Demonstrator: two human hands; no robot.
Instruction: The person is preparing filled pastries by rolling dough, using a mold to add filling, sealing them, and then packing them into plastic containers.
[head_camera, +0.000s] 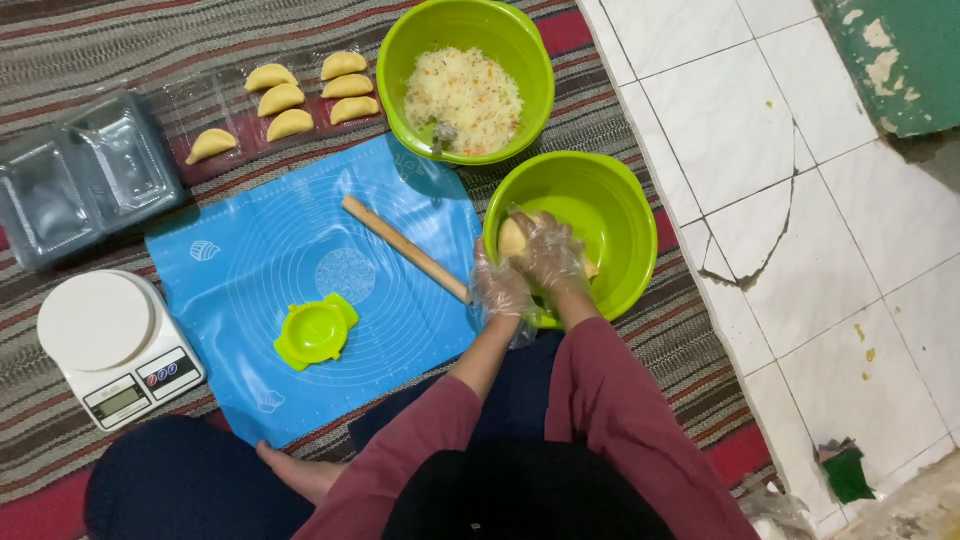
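Inside the nearer green bowl (610, 215), the right hand (553, 255) is gripping a dough lump (513, 238), the left hand (500, 290) curling just beside it.

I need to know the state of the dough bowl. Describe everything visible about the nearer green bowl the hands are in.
The nearer green bowl is round, lime green, plastic-looking and glossy, sitting upright on the striped mat beside the blue pastry mat. It holds a pale lump of dough. The left hand and right hand, both in clear plastic gloves, grip the dough over its near rim. The bowl with rice filling almost touches its far rim.
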